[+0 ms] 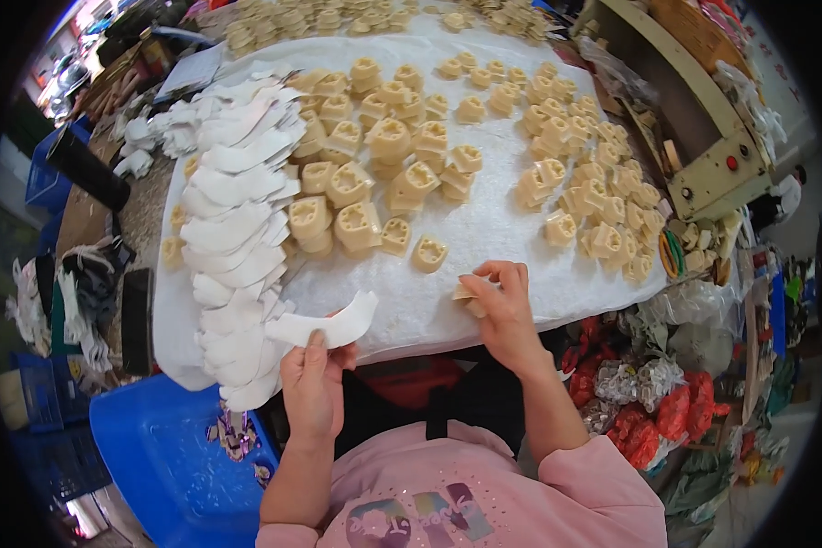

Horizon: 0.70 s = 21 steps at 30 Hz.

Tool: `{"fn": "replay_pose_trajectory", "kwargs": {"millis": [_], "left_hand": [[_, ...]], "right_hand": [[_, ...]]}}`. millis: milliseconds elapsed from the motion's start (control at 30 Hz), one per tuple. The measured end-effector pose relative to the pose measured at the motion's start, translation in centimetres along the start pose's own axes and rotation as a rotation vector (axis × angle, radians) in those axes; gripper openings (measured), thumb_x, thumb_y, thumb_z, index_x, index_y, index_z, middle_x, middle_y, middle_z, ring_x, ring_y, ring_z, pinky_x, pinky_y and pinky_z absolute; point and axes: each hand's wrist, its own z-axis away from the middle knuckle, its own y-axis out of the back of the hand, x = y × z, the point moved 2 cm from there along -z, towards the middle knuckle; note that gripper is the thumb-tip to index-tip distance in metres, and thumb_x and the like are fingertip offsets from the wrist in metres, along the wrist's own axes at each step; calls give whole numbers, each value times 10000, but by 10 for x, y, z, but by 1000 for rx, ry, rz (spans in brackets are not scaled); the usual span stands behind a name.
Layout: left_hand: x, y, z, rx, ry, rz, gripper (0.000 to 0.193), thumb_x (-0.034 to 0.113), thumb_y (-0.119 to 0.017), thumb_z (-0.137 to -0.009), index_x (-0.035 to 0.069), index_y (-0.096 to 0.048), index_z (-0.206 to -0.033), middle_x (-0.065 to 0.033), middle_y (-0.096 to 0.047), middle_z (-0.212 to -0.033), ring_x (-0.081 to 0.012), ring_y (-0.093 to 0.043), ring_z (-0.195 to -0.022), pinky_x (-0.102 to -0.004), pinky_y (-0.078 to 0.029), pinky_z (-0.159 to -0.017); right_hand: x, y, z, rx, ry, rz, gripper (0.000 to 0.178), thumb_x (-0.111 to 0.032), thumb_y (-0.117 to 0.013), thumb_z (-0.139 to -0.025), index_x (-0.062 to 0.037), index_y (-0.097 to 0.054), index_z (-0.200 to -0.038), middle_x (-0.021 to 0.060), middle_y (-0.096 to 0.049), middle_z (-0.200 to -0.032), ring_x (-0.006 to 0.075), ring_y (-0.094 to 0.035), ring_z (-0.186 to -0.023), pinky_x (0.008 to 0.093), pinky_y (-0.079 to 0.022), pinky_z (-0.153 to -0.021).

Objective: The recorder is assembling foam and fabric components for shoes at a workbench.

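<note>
My left hand [312, 384] grips a white curved strip [336, 324], thin and crescent-shaped, with the thumb on top. The strip is held above the near edge of a white-covered table [420, 315]. To the right, my right hand [510, 315] pinches a small beige moulded block [467, 297], partly hidden by the fingers. Left of the strip lies a long overlapping row of similar white curved strips [237, 233]. Beyond my hands stand many beige blocks with hollowed tops [358, 226], some stacked; a single beige block [429, 254] sits nearest my right hand.
More beige blocks [603, 196] crowd the table's right side. A cream machine [726, 173] with a red button stands at far right. Beside my left forearm is a blue bin [169, 466]; red and clear plastic bags [644, 411] lie right of me. A dark cylinder [87, 167] stands far left.
</note>
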Motion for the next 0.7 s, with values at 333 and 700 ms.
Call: {"fn": "replay_pose_trajectory", "kwargs": {"millis": [333,700], "left_hand": [[7,-13,9,-70,-83,50,306,124,-426,-968,-89,-516,-1167,-160,-550,-1203,-209,-561,-1068,-343,-450,-940],[23,-21,25,-193,-57,-63,388,172,-403,-970,-129,-469,-1205,-187,-555,-1181,-212,-563,-1069,-330,-448,-928]], "right_hand": [[-84,-3,-20,113,169,-968,386,59,-662,-754,-66,-543,-1100,148,-609,-1028,262,-606,-821,330,-493,-735],[-94,-32,-14,248,356,-872,499,160,-616,-661,-63,-547,-1101,123,-579,-1048,297,-555,-869,346,-483,-717]]}}
